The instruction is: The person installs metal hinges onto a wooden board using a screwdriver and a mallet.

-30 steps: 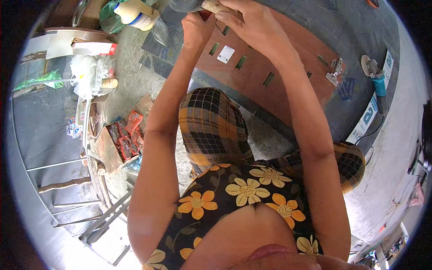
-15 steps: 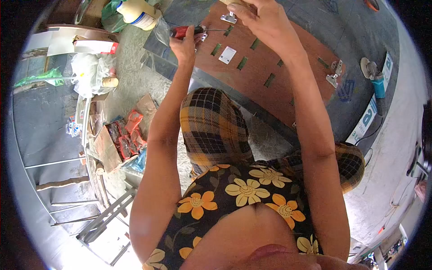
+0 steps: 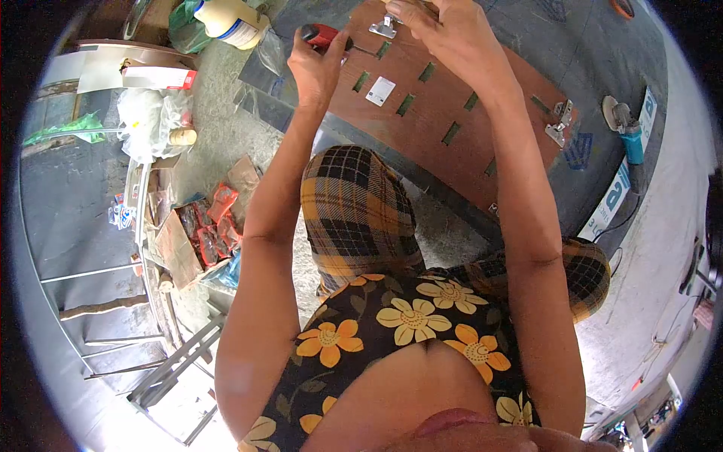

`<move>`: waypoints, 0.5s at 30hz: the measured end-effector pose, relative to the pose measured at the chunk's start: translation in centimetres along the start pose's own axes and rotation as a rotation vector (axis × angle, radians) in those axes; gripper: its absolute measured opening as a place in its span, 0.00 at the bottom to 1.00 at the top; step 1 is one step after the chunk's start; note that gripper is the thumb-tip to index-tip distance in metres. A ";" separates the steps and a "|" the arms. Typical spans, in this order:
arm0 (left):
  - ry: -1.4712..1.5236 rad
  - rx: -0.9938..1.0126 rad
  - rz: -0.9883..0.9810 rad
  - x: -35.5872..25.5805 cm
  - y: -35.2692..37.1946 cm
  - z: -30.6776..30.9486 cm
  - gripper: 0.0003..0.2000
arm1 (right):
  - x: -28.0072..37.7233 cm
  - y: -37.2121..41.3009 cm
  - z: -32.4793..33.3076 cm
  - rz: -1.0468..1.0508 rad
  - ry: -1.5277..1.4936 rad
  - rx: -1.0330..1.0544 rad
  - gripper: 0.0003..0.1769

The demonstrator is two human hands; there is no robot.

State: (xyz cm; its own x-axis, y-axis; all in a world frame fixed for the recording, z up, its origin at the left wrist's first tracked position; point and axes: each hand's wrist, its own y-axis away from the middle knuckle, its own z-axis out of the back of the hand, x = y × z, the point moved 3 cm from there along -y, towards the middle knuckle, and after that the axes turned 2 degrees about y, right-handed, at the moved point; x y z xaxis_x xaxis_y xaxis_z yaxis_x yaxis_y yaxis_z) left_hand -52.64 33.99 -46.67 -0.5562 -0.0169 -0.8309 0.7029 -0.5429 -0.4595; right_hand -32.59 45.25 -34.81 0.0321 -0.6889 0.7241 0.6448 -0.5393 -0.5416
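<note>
My left hand (image 3: 312,74) is closed round a screwdriver with a red and black handle (image 3: 322,36); its thin shaft points right over the reddish-brown board (image 3: 429,120). My right hand (image 3: 452,30) is near the board's top edge, fingers closed on a small pale object that I cannot make out, cut off by the frame's edge. Next to its fingers sits a metal hinge (image 3: 382,28). The board has several rectangular slots, a white card (image 3: 380,91) and another metal hinge (image 3: 559,123) at its right end.
A grinder (image 3: 629,135) lies right of the board. At the upper left stands a cream bottle (image 3: 232,24) beside plastic bags (image 3: 151,120). Red packets (image 3: 218,226) lie in a carton at left. My checkered knee (image 3: 358,211) is below the board.
The screwdriver has tilted, its handle now higher and its shaft slanting down to the right. My left hand has shifted slightly right. My right hand has moved slightly right and down.
</note>
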 end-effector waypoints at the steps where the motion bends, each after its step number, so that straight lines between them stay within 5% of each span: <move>1: -0.038 0.006 0.006 -0.3 0.0 0.0 0.20 | 1.2 0.0 0.6 -0.041 -0.003 0.035 0.16; 15: -0.202 -0.013 -0.131 -1.9 0.1 -1.0 0.22 | 0.9 -0.3 0.9 -0.091 0.020 0.065 0.15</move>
State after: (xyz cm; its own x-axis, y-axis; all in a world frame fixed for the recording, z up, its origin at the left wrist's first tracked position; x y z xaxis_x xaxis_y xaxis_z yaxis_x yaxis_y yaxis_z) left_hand -51.05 34.84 -45.47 -0.7193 -0.1151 -0.6851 0.6240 -0.5405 -0.5644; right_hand -32.11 45.20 -33.60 -0.0438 -0.6481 0.7603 0.6926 -0.5681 -0.4444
